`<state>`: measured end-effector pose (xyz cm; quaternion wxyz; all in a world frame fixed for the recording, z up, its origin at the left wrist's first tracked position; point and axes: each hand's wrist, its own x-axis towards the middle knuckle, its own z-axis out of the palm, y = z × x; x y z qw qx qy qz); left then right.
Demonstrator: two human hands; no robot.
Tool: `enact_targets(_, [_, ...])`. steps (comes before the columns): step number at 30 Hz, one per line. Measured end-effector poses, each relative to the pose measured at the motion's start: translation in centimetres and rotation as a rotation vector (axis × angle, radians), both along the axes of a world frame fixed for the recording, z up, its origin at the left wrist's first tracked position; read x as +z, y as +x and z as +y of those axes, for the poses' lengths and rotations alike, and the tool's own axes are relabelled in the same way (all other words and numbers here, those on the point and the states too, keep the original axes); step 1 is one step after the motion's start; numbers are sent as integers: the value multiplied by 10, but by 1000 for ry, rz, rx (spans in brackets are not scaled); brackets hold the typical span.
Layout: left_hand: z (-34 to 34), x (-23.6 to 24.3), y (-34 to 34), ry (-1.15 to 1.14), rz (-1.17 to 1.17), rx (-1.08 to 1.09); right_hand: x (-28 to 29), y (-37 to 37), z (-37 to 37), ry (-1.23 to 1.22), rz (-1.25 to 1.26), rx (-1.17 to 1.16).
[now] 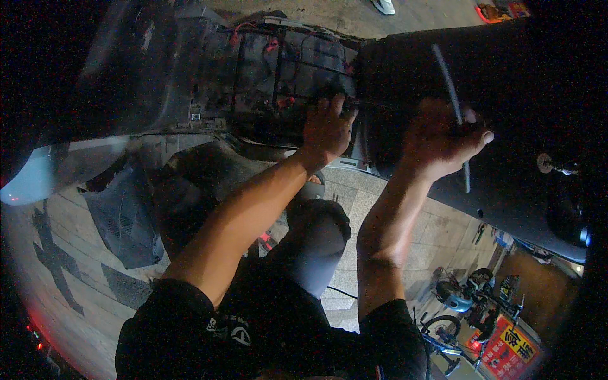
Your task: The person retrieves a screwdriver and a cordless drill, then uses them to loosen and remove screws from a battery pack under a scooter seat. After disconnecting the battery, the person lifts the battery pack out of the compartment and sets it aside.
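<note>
Below me is an uncovered compartment in a dark vehicle body, with dark battery blocks [256, 66] and loose wires with red connectors [286, 102]. My left hand [328, 130] rests at the compartment's right edge, fingers apart and pointing down onto the blocks. To the right, my right hand [443, 140] is closed over the dark panel [396, 69]. A thin dark shaft [380, 104] runs from it toward my left fingertips; its handle is hidden. A pale narrow strip [448, 79] crosses at my right fingers, and I cannot tell whether they hold it.
A dark mesh-patterned panel [123, 212] leans at the left on the paved ground. My bent knee [316, 244] is close under the compartment. Bicycles [443, 329], a motorbike [465, 291] and a red-and-yellow sign [510, 348] stand at lower right. A white shoe [384, 6] shows at the top.
</note>
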<state>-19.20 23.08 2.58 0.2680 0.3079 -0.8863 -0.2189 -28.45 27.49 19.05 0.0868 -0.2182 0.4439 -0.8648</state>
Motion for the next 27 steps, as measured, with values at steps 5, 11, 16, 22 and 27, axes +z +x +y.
enact_targets(5, [4, -5, 4, 9, 42, -8, -17, 10, 5, -56, 57, 1])
enact_targets(11, [3, -3, 2, 21, -14, -28, 0, -9, -37, 298, 223, -447])
enact_targets(16, [1, -11, 4, 7, 3, -44, -8, -19, -59, 366, 234, -667])
enact_targets(22, [1, 0, 8, 31, -56, -47, -1, -45, -31, 188, 156, 314])
enact_targets(27, [-17, -1, -2, 14, -90, -109, 12, -57, -27, 31, -177, 1044])
